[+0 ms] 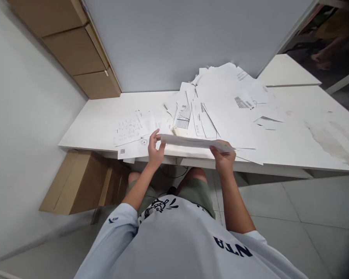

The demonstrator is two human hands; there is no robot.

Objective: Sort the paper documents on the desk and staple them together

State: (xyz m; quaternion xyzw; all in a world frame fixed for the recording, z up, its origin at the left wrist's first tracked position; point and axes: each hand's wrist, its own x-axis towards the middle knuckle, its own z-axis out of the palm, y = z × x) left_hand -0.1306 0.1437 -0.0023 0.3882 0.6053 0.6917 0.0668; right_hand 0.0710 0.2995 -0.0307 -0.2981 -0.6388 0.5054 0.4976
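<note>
Between my two hands stretches a stack of white paper sheets (189, 142), tilted so that mostly its long edge shows, just over the front edge of the desk. My left hand (156, 149) pinches its left end, thumb below and fingers behind. At the right end, my right hand (223, 154) grips the paper with its thumb on the near side. Behind the stack lie loose papers (198, 116), some printed. To the left, a handwritten sheet (128, 130) and a sheet with a square code (122, 151) lie close to my left hand.
The white desk (296, 131) runs across in front of me against a grey panel (177, 42). A large paper pile (221, 85) sits at the back. Cardboard boxes (84, 58) are stacked at the left rear, and another box (72, 182) stands below the desk's left end.
</note>
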